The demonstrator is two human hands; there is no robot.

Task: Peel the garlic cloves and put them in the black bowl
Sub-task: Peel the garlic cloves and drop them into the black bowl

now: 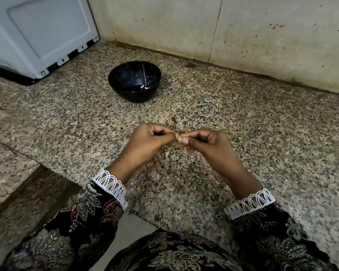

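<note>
Nearest my lens, along the bottom edge of the frame, I see the dark floral-print sleeves with white lace cuffs (110, 185), one rising from lower left, one from lower right. Under everything spreads the speckled granite countertop (262, 133), filling most of the frame, with a stained beige tiled wall (243, 32) across the top and a white appliance with a panelled side (37, 34) in the upper left corner.

Above centre sits the round glossy black bowl with thin gold veining (134, 83), upright on the counter, well apart from the hands. A few small pale peeled cloves (144, 87) lie at its bottom.

At the centre of the frame, the left hand (151, 139) and the right hand (205, 143) meet fingertip to fingertip above the counter. Both have their fingers curled in tight, thumb against forefinger, pinching between them one small yellowish garlic clove (179, 139); only a sliver of it shows.

Just below the hands, a pale scrap of garlic skin (167, 154) lies on the counter. A darker scrap (174, 119) lies just above them.
</note>
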